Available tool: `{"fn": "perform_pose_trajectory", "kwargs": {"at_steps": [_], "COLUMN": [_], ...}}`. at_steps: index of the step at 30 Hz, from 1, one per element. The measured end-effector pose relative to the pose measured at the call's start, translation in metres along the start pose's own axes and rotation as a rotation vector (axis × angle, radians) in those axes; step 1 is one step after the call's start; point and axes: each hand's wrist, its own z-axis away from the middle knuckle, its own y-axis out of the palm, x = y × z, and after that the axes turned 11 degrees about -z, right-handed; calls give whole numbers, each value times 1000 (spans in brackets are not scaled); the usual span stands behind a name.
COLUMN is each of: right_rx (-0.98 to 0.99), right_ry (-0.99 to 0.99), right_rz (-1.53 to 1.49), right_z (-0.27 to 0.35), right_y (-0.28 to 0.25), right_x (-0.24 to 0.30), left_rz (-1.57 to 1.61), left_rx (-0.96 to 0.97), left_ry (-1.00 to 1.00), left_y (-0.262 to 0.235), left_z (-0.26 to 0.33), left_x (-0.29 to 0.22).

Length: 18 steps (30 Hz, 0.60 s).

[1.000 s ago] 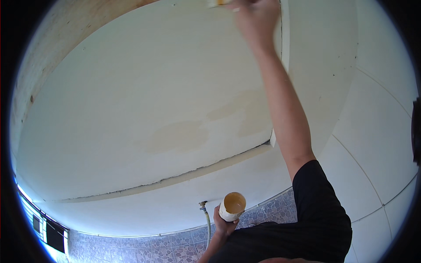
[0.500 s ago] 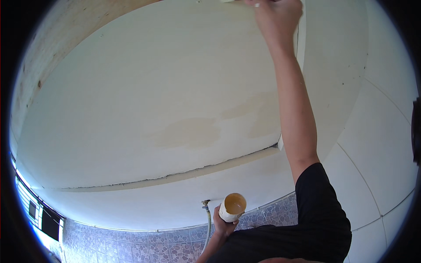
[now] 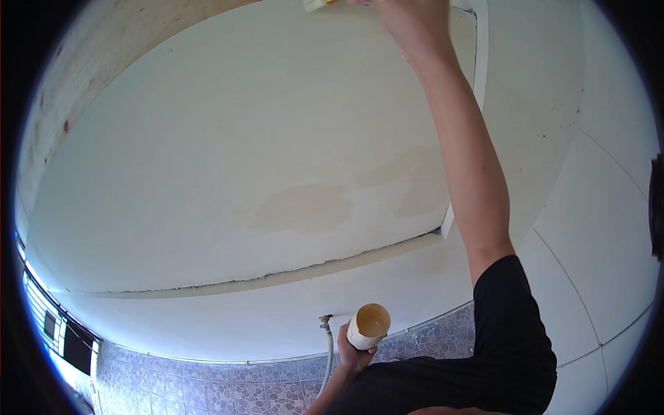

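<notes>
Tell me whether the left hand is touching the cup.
Touching. The head view shows the left hand wrapped around the lower part of the cup, fingers against its side.

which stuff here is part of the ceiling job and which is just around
In use:
- right hand, raised to the ceiling, holding a pale tool cut off at the picture's top edge
- left hand, grip around an open cup of yellowish liquid
- yellowish patch on the ceiling

Just around:
- tap with hose
- patterned wall tiles
- window
</notes>
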Motion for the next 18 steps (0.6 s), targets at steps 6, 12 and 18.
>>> {"fn": "perform_pose_trajectory", "kwargs": {"at_steps": [6, 12, 18], "right_rx": [-51, 126, 6], "right_ry": [-151, 59, -4], "right_rz": [220, 267, 90], "right_z": [-20, -33, -55], "right_y": [-22, -23, -47], "right_x": [9, 5, 14], "left_rz": [-23, -45, -34], "left_rx": [-13, -14, -7], "left_ry": [30, 23, 25], "left_y": [1, 11, 10], "left_z": [3, 6, 2], "left_x": [0, -6, -2]}}
